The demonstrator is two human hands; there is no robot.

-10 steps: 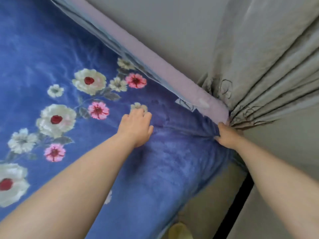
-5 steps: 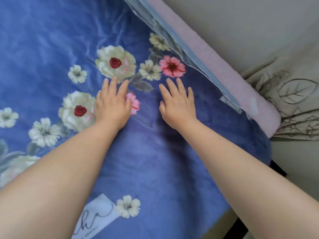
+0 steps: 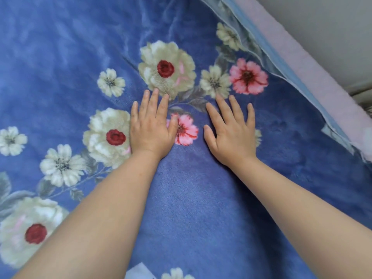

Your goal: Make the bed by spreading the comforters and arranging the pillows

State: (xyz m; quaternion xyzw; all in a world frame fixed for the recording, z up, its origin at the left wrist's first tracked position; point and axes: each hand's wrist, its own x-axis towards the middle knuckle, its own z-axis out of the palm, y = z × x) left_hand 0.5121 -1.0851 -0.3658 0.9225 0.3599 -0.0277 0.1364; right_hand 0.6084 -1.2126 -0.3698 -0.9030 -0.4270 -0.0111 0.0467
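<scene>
**Head view: two flat hands smoothing a blue floral comforter**

Head view, looking down at a bed. A blue comforter (image 3: 191,208) printed with cream and pink flowers fills almost the whole frame. Both bare forearms reach forward from the bottom edge.

The left hand (image 3: 150,127) lies palm down, fingers together, its fingertips touching a large cream flower. The right hand (image 3: 231,131) lies palm down just beside it, fingers spread. Neither hand grasps anything; both are released and pressed flat on the fabric.

At the upper right, the comforter's edge meets a pale lilac sheet (image 3: 302,63) that runs diagonally along a grey wall (image 3: 332,23). A white label (image 3: 138,271) peeks in at the bottom edge.

The comforter looks spread out here, with only soft ripples toward the top. This seems to be the smoothing stage. No pillows are in view, so arranging them likely remains, and the rest of the bed cannot be judged.
</scene>
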